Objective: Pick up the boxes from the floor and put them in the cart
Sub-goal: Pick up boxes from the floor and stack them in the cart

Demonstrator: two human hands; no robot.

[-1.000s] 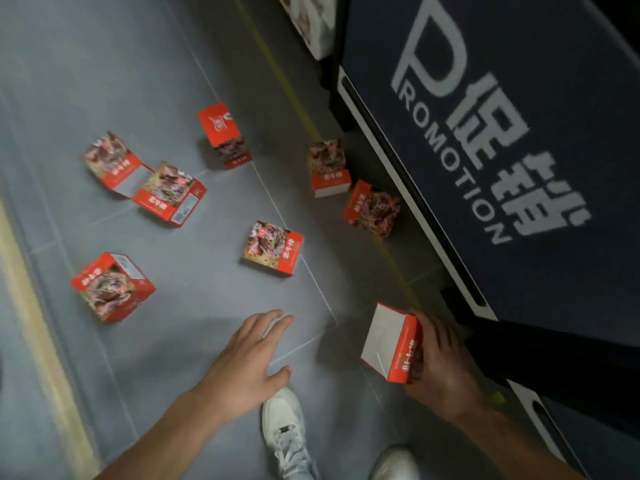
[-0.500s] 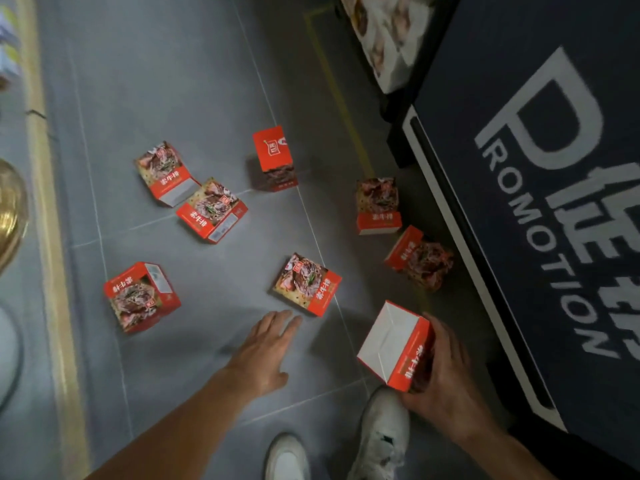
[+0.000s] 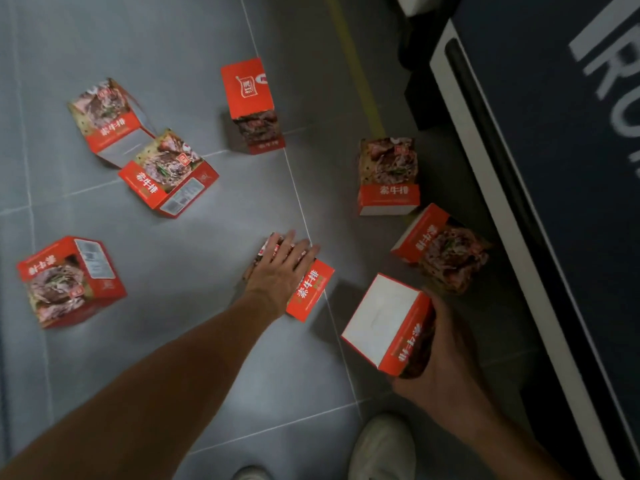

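Several red food boxes lie scattered on the grey tiled floor. My left hand (image 3: 280, 268) rests flat on top of the middle box (image 3: 310, 292), fingers spread over it, not clearly gripping. My right hand (image 3: 440, 362) holds a red-and-white box (image 3: 384, 320) just above the floor at lower right. Other boxes: one at the left (image 3: 69, 282), two touching at upper left (image 3: 104, 116) (image 3: 169, 174), one standing upright (image 3: 252, 105), and two near the stand (image 3: 388, 178) (image 3: 443, 247). No cart is in view.
A dark promotion stand with white lettering (image 3: 554, 168) fills the right side, its white-trimmed base edge close to the boxes. A yellow floor line (image 3: 353, 67) runs along it. My white shoes (image 3: 381, 448) are at the bottom.
My left hand moved forward and came down onto the middle box. The right hand kept its box. The view shifted closer to the floor.
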